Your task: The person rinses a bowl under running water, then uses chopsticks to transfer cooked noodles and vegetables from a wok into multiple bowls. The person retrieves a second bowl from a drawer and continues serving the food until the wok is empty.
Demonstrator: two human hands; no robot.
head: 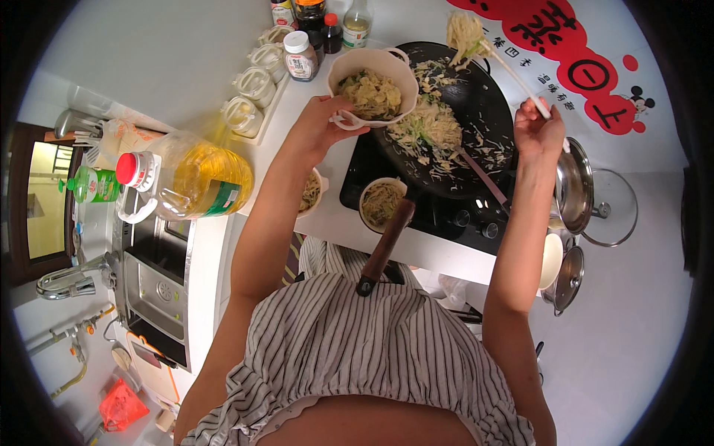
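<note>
My left hand (326, 125) grips a handle of a pale two-handled bowl (410, 92) that holds noodles topped with egg-like pieces. My right hand (538, 128) holds white chopsticks (516, 75), which pinch a clump of noodles (467, 38) above the far edge of a black wok (479, 95). In the wok lie more noodles with greens (429, 131) and a spatula with a pinkish handle (482, 178). Two filled bowls stand lower down: one (382, 205) beside the wok's wooden handle (387, 242), another (312, 192) partly hidden by my left forearm.
The wok sits on a black cooktop (440, 220). Left of it stand seasoning jars (254, 86), sauce bottles (357, 25) and a large oil jug (206, 175). A sink (159, 290) lies at the left; lidded pots (574, 189) are at the right.
</note>
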